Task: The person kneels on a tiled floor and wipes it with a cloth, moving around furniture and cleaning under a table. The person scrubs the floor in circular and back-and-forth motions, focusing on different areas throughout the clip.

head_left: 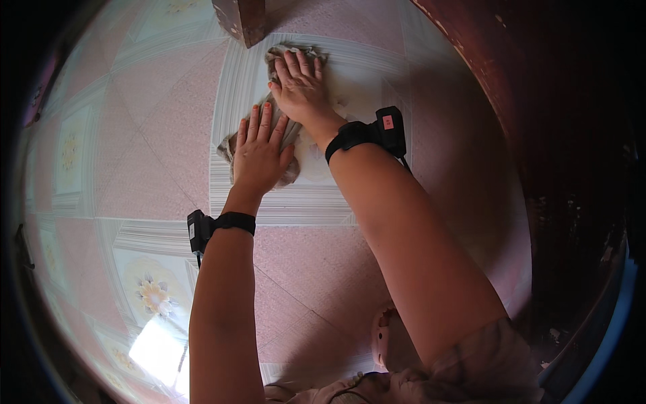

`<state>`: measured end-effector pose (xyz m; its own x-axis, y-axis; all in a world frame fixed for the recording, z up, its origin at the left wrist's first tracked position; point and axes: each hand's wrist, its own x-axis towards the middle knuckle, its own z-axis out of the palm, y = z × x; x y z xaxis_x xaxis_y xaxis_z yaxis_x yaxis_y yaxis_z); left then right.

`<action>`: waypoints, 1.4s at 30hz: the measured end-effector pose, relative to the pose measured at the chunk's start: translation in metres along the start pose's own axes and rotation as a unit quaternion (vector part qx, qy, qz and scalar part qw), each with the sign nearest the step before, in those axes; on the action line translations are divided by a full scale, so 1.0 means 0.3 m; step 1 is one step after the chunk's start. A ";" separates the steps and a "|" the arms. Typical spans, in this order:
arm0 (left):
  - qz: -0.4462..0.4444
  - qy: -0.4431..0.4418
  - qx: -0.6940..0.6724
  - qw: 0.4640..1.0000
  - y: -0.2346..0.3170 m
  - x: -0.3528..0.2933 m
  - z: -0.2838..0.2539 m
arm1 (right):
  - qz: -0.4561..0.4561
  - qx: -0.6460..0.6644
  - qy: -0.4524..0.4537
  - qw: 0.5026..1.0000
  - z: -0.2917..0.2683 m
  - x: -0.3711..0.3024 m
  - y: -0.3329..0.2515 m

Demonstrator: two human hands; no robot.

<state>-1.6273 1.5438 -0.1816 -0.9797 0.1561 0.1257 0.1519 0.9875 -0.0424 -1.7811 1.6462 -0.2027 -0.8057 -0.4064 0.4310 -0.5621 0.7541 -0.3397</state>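
Observation:
A crumpled, grey-brown cloth [291,174] lies on the patterned floor tiles [161,155]. My left hand [259,151] is flat on its nearer part, fingers stretched out and pointing away from me. Farther off and slightly to the right, my right hand [299,87] presses on the cloth's far part with its fingers spread. Folds of the cloth show around both hands; what lies beneath the palms is hidden. Each wrist wears a black strap with a small box on it.
A worn brown wooden leg [242,20] stands on the floor just beyond the cloth. Dark reddish furniture [558,168] with chipped paint curves along the right side. A pink shoe [385,337] shows near my right forearm. Bright light reflects off the tiles at the lower left.

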 end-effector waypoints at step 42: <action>0.238 -0.011 -0.192 0.952 0.994 -0.497 0.109 | 0.338 -0.147 -0.110 0.923 -0.488 -1.284 0.536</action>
<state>-1.4402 1.8143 -0.2456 -0.7897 0.5918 0.1616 0.6119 0.7409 0.2769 -1.5337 1.9995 -0.3011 -0.9903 0.1384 0.0122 0.1326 0.9677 -0.2143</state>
